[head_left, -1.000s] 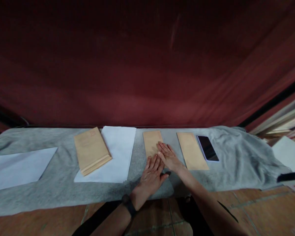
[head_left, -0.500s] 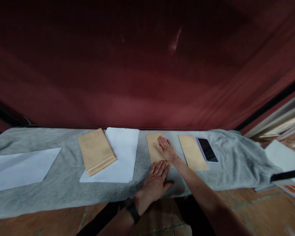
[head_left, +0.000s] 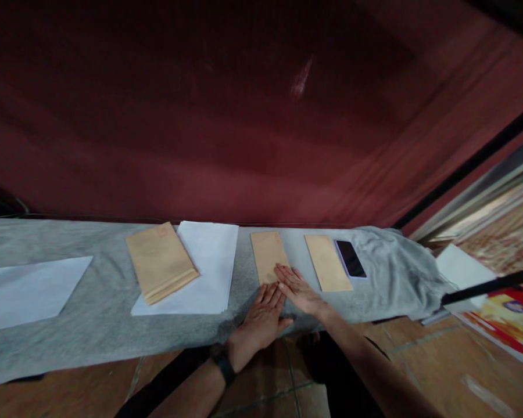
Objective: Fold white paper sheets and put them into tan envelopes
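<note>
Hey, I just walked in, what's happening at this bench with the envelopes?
A person has both hands, left and right, resting flat on the near end of a brown envelope on a grey cloth. To its right lie another brown envelope and a phone. To its left, a stack of brown envelopes rests partly on white paper.

Dk-red wall or panel (head_left: 226, 145) fills bkgd, pale streak (head_left: 302, 78) high up, R of ctr. Light dim, top darkest. Long bench or table, type unclear, under grey cloth (head_left: 396, 264), bunched at R end. Floor (head_left: 444, 357): orange-brn tiles, paler joints. Blk bar (head_left: 470, 162) slants up at R, pale-edged boards (head_left: 475, 200) beyond, blurred
</note>
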`<state>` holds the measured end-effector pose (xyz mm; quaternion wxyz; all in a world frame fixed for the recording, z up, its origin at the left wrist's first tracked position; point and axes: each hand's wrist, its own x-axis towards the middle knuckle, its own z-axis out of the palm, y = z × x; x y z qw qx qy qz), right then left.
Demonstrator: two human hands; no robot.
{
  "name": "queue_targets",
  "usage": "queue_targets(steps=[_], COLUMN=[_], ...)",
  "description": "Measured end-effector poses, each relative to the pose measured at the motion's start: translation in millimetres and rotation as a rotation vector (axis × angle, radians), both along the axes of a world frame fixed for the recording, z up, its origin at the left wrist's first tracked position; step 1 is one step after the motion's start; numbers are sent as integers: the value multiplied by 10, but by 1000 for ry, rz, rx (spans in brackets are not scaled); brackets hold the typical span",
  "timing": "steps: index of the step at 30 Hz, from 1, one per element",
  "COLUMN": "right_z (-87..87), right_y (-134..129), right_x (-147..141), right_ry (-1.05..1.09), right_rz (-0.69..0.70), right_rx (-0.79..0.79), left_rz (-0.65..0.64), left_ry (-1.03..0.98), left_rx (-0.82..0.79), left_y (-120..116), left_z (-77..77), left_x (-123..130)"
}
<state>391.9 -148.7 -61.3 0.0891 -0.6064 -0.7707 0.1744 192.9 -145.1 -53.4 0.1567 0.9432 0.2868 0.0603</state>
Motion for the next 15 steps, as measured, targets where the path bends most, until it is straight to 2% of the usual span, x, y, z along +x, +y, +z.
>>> queue_targets(steps=[6, 9, 12, 15], right_z=[44, 64, 79, 83], right_y=[-280, -303, -130, 223], right_x=[-50, -42, -63, -160], right_ry=[38, 53, 28, -40], right_rz=[-29, -34, -9, 34], right_rx=[-30, -34, -20, 17], left_rz=[-15, -13, -7, -5], left_ry=[-41, -28, -37, -52], left_rx=[8, 5, 24, 40], left_y=[-18, -39, -54, -51], left_z=[-37, -56, -86, -113], left_x=[-74, -88, -77, -64])
